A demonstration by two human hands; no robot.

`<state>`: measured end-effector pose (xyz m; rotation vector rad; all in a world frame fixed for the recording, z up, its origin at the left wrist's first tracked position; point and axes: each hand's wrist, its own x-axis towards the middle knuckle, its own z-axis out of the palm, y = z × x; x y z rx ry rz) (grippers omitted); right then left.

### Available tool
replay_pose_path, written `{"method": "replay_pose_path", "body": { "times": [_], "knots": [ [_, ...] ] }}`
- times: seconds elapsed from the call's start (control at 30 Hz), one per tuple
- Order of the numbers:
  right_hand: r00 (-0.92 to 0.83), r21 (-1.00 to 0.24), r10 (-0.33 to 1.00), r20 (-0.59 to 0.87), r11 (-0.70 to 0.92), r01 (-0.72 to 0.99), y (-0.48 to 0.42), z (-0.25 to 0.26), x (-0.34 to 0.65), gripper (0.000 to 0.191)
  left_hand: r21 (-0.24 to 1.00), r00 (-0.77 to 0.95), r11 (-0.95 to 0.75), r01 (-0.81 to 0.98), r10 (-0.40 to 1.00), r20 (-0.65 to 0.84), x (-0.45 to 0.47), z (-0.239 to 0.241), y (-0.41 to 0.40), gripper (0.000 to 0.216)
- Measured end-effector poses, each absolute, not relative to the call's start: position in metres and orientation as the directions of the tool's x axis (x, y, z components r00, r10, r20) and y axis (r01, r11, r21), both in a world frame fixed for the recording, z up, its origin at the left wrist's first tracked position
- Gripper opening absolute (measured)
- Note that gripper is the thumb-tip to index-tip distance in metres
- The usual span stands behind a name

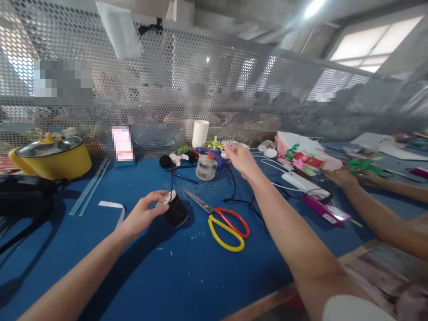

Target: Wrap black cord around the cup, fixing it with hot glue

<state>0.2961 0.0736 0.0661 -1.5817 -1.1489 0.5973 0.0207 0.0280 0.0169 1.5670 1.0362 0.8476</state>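
Observation:
My left hand (145, 214) grips the rim of a small black pot (176, 211) with a white top. A thin black stem rises from the pot to a fuzzy black ball (165, 161). My right hand (240, 158) is at the back, fingers curled together, right beside a blue glue gun (216, 154). Whether it holds anything is hidden. The glue gun rests over a clear jar (206, 168), its black cord trailing to the right. Scissors (219, 218) with one red and one yellow handle lie open between my arms.
A yellow electric pot (63, 158) with a glass lid stands at the left, near a phone (122, 143). A white paper roll (200, 133) is at the back. At right lie a power strip (305, 185), a purple box (327, 210) and a co-worker's hands (344, 178).

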Motion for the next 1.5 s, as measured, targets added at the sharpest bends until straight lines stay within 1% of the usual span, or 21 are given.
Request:
{"method": "replay_pose_path", "body": {
  "times": [0.07,0.1,0.2,0.3,0.47,0.63,0.7,0.77,0.8,0.83,0.87,0.9,0.97,1.0,1.07,1.13,1.2,1.27,1.37,1.5],
  "knots": [
    [0.303,-0.943,0.952,-0.038,-0.135,0.304,0.086,0.062,0.304,0.034,0.972,0.375,-0.094,0.213,0.927,0.007,0.020,0.018,0.029,0.027],
    [0.249,-0.943,0.963,-0.105,-0.176,0.283,0.090,0.060,0.304,0.035,0.972,0.375,-0.091,0.217,0.927,0.002,0.020,0.019,0.029,0.028],
    [0.174,-0.944,0.967,-0.185,-0.224,0.243,0.096,0.054,0.298,0.029,0.970,0.397,-0.095,0.222,0.918,-0.001,0.019,0.019,0.029,0.027],
    [0.194,-0.957,0.970,-0.147,-0.188,0.219,0.094,0.050,0.289,0.025,0.970,0.420,-0.108,0.218,0.908,0.007,0.018,0.018,0.030,0.025],
    [0.250,-0.970,0.968,0.029,-0.033,0.240,0.090,0.039,0.280,0.018,0.968,0.397,-0.127,0.218,0.917,0.031,0.018,0.013,0.032,0.023],
    [0.267,-0.956,0.944,0.192,0.118,0.268,0.090,0.032,0.278,0.013,0.929,0.394,-0.252,0.271,0.910,0.132,0.018,0.009,0.033,0.017],
    [0.285,-0.946,0.923,0.259,0.184,0.266,0.087,0.034,0.276,0.011,0.923,0.407,-0.276,0.267,0.901,0.152,0.018,0.008,0.033,0.014],
    [0.277,-0.933,0.902,0.331,0.270,0.237,0.079,0.039,0.273,0.011,0.925,0.413,-0.285,0.251,0.896,0.164,0.017,0.006,0.033,0.013],
    [0.245,-0.931,0.904,0.349,0.305,0.200,0.074,0.041,0.271,0.013,0.928,0.413,-0.287,0.239,0.895,0.171,0.017,0.006,0.033,0.013],
    [0.197,-0.935,0.917,0.347,0.322,0.149,0.067,0.044,0.268,0.015,0.931,0.415,-0.289,0.223,0.892,0.177,0.017,0.006,0.033,0.013],
    [0.126,-0.948,0.941,0.314,0.304,0.091,0.059,0.047,0.265,0.015,0.936,0.419,-0.286,0.203,0.890,0.181,0.017,0.006,0.033,0.012],
    [0.064,-0.969,0.967,0.246,0.244,0.049,0.051,0.050,0.262,0.014,0.944,0.427,-0.278,0.179,0.886,0.180,0.017,0.007,0.032,0.012],
    [-0.005,-0.992,0.993,0.119,0.119,0.039,0.033,0.053,0.255,0.019,0.962,0.452,-0.239,0.128,0.878,0.158,0.018,0.008,0.031,0.012],
    [-0.028,-0.994,0.995,0.100,0.101,0.044,0.024,0.054,0.251,0.021,0.971,0.466,-0.213,0.112,0.874,0.138,0.018,0.008,0.030,0.012],
    [-0.055,-0.990,0.992,0.113,0.117,0.079,0.008,0.053,0.244,0.021,0.983,0.466,-0.151,0.104,0.881,0.086,0.020,0.007,0.030,0.013],
    [-0.063,-0.975,0.990,0.127,0.136,0.174,-0.006,0.049,0.237,0.021,0.990,0.419,-0.100,0.104,0.907,0.047,0.020,0.003,0.031,0.015],
    [-0.059,-0.953,0.990,0.131,0.142,0.267,-0.016,0.043,0.233,0.022,0.993,0.350,-0.074,0.088,0.936,0.039,0.020,-0.001,0.034,0.015],
    [-0.075,-0.932,0.991,0.112,0.131,0.338,-0.022,0.037,0.229,0.024,0.994,0.307,-0.075,0.082,0.950,0.047,0.020,-0.004,0.036,0.015],
    [-0.106,-0.896,0.992,0.069,0.108,0.431,-0.026,0.030,0.226,0.024,0.986,0.298,-0.096,0.134,0.953,0.052,0.019,-0.005,0.037,0.016],
    [-0.107,-0.857,0.990,0.086,0.129,0.499,-0.026,0.024,0.223,0.022,0.970,0.316,-0.146,0.194,0.945,0.079,0.020,-0.001,0.034,0.016]
  ]
}}
